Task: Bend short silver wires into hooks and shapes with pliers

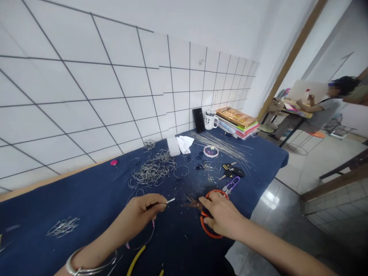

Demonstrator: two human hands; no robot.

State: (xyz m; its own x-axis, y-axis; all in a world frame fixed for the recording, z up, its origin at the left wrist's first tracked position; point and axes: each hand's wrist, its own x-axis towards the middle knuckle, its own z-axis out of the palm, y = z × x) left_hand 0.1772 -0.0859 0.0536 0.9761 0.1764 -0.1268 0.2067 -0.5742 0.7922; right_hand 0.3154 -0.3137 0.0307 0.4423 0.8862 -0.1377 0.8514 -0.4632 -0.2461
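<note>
My left hand point(145, 209) is closed in a pinch on a thin silvery piece point(171, 200), whose short end sticks out past the fingertips. A wire loop with pink parts point(153, 226) shows just below that hand. The fingers of my right hand point(222, 214) are around the orange handles of a pair of scissors point(211, 231). Their rusty blades are slightly apart and point left toward the silvery piece, without touching it. Yellow curved handles point(135, 262) lie near the bottom edge, their tool partly out of view.
Behind my hands lies a tangled heap of bent wires point(153, 168). Straight wires point(221, 145), keys point(230, 170) and purple-handled snips point(231, 185) lie to the right. A mug point(211, 119), phone point(198, 120) and books point(237, 122) stand at the wall. A person point(324, 107) sits farther off.
</note>
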